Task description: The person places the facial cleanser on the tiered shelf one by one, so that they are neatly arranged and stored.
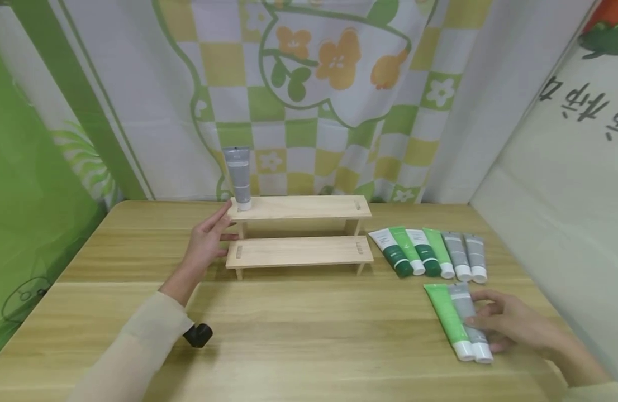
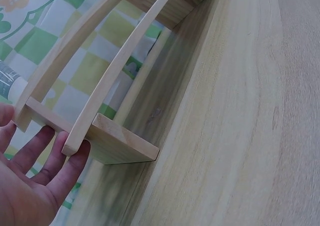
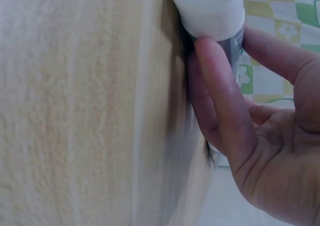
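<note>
A two-tier wooden stand [image 1: 299, 251] is on the table, with one grey tube [image 1: 238, 177] upright on its cap at the upper tier's left end. My left hand [image 1: 204, 239] touches the stand's left end; in the left wrist view its fingers [image 2: 70, 173] reach against the board ends and side panel, thumb out of sight. At the right, my right hand [image 1: 515, 321] holds another grey tube [image 1: 471, 318] by its side, thumb above and fingers low around it. A bright green tube [image 1: 448, 321] lies alongside. In the right wrist view the held tube's white cap [image 3: 212, 10] shows.
Behind them, a row of lying tubes [image 1: 429, 254], white-and-dark-green, bright green and grey, sits right of the stand. A black object [image 1: 198, 335] shows by the left sleeve. Patterned cloth [image 1: 314, 145] hangs behind the table; a white panel [image 1: 555, 206] borders the right.
</note>
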A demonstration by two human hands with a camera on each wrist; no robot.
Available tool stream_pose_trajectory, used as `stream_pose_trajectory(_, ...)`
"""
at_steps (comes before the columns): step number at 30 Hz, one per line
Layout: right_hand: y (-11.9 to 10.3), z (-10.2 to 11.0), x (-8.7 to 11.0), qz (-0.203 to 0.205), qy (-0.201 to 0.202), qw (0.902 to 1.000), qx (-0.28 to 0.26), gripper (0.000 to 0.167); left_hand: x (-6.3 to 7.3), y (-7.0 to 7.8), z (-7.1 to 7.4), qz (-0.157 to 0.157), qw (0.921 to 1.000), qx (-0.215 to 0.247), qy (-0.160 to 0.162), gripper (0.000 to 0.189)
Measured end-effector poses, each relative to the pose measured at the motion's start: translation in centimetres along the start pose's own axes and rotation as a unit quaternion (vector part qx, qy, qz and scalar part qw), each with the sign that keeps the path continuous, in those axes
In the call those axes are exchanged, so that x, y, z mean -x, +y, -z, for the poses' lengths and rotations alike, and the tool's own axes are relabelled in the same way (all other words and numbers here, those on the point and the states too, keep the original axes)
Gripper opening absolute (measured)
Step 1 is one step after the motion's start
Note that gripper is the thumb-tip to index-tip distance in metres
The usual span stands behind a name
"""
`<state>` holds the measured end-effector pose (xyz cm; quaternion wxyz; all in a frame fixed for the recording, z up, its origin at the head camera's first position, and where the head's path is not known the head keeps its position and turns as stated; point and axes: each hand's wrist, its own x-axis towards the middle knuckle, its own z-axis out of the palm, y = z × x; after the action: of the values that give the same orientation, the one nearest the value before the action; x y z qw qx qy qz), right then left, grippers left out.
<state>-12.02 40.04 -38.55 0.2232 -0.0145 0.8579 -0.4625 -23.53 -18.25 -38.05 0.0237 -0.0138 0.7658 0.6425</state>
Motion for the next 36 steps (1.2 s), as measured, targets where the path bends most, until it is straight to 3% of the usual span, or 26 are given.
stream_pose_trajectory(6,-0.1,0.7,-0.1,0.015,0.004,0.9999,-0.002,0.070,0.0,0.0,0.0,-0.005,0.9999,0.014,0.004,0.050)
stream_pose_trajectory(13,-2.2,1.2,0.4,0.007,0.019,0.9997,0.008,0.075,-0.4,0.1,-0.4,-0.001,0.9997,0.023,-0.003,0.049)
stream_pose_trajectory(19,-4.5,0.1,-0.1,0.017,0.016,0.9997,0.010,0.073,-0.3,0.0,0.0,0.001,0.9998,0.020,0.000,0.049)
stream_pose_trajectory(25,-6.8,-1.1,-1.1,0.059,0.006,0.9982,0.008,0.071,-0.3,0.1,-0.1,0.004,0.9998,0.018,0.003,0.049)
stream_pose_trajectory(36,-10.6,-2.8,-3.1,0.096,0.013,0.9950,0.022,0.074,-0.3,0.1,0.0,0.012,0.9998,0.013,0.012,0.047)
